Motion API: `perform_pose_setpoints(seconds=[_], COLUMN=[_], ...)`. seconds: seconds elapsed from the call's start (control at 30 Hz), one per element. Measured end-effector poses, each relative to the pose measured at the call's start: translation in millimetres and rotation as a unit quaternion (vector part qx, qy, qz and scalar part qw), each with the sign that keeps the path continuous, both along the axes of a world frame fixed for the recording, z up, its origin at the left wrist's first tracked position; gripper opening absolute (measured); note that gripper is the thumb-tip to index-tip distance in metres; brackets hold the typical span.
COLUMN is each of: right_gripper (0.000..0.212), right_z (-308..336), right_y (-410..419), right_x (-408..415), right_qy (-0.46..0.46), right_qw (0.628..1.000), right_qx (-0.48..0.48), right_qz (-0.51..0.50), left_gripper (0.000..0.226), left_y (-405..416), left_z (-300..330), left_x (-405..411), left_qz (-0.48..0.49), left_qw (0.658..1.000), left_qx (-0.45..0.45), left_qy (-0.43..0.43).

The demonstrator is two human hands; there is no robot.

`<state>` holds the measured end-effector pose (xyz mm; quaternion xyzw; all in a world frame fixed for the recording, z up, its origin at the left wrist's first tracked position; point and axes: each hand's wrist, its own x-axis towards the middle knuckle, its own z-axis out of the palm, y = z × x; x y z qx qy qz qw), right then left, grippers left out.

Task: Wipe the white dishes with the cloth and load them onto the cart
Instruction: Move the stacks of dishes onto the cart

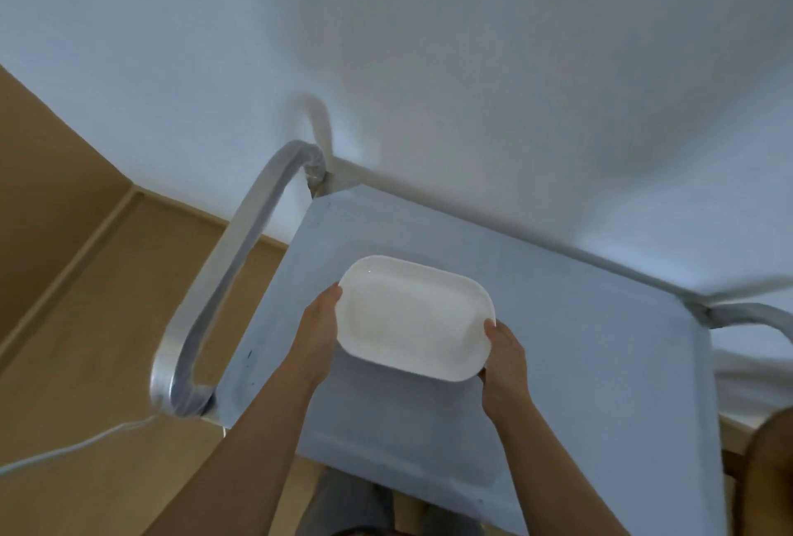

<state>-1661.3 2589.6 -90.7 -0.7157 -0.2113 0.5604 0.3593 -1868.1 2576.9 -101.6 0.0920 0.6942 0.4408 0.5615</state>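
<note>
A white rounded-rectangular dish [412, 316] is held over the grey metal top shelf of the cart [579, 342]. My left hand [317, 329] grips its left edge, thumb on the rim. My right hand [504, 357] grips its right front corner. I cannot tell whether the dish touches the shelf or hangs just above it. No cloth is in view.
The cart's curved metal handle [231, 278] rises at the left; a second handle [755, 316] shows at the right. A white wall stands right behind the cart. Tan floor lies to the left, with a white cable [68, 449] across it.
</note>
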Motion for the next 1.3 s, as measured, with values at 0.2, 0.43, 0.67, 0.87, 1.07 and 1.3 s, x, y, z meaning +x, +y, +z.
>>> perform_pose_setpoints(seconds=[0.2, 0.43, 0.67, 0.87, 1.07, 1.3], right_gripper=[0.016, 0.015, 0.037, 0.048, 0.046, 0.046], right_z=[-11, -9, -3, 15, 39, 57], right_y=[2, 3, -4, -27, -81, -195], right_x=[1, 15, 36, 69, 123, 232], right_qy=[0.011, -0.007, -0.256, -0.343, -0.400, -0.384], right_qw=[1.000, 0.996, 0.936, 0.893, 0.868, 0.890], right_qx=[-0.006, -0.008, 0.039, 0.031, 0.058, 0.068], right_qz=[-0.009, 0.088, 0.238, 0.289, 0.287, 0.236], left_gripper=[0.039, 0.036, 0.048, 0.051, 0.045, 0.041], left_y=[11, 8, 4, -7, -50, -130], left_z=[-11, -10, 18, 43, 66, 83], left_x=[3, 6, 25, 80, 145, 260], left_qz=[0.003, -0.081, -0.332, -0.456, -0.509, -0.528], left_qw=[1.000, 0.976, 0.758, 0.658, 0.602, 0.575], left_qx=[-0.010, -0.005, 0.081, 0.105, 0.150, 0.213], left_qy=[0.016, 0.200, 0.557, 0.590, 0.597, 0.588])
